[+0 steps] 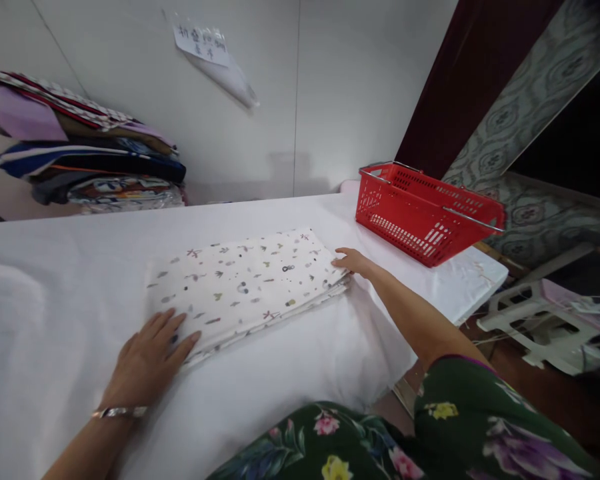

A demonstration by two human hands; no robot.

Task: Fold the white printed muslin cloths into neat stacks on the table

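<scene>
A folded white cloth (250, 277) printed with small grey, green and red motifs lies on the white-covered table in front of me. Its layered edges show along the near side. My left hand (153, 350) rests flat on the cloth's near left corner, fingers spread; a bracelet circles the wrist. At the cloth's right end, my right hand (353, 261) holds the edge, with the thumb on top and one finger stretched out beside it. The remaining fingers of that hand are hidden.
A red plastic basket (425, 217) with metal handles stands at the table's (290, 383) right end. Folded fabrics (100, 153) are piled at the back left. Behind is a wall with a paper sign (201, 43). A white stool (550, 320) stands at the right.
</scene>
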